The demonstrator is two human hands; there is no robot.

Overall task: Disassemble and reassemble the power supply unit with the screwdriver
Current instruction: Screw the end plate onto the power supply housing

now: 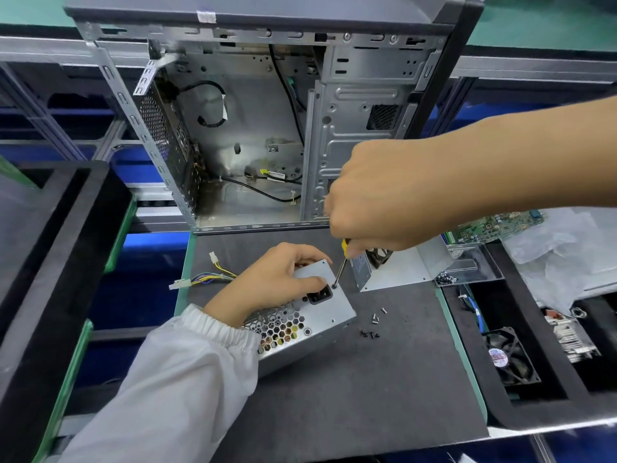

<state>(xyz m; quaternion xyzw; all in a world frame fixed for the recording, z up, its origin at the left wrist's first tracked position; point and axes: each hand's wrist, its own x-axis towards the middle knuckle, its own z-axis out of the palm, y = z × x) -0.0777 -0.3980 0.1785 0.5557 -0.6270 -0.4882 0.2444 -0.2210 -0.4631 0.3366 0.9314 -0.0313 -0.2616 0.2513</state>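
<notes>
Both hands busy: left hand [267, 279] grips power supply unit [310, 315]; right hand [377, 202] clamps screwdriver [341, 267], tip on screw.

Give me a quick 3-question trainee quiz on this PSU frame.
1. True or false: the screwdriver tip sits on a screw beside the PSU's power socket.
2. Which hand steadies the PSU? A left hand B right hand
3. Fill in: loose screws lie on the ____, right of the PSU.

Key: 1 true; 2 A; 3 mat
</notes>
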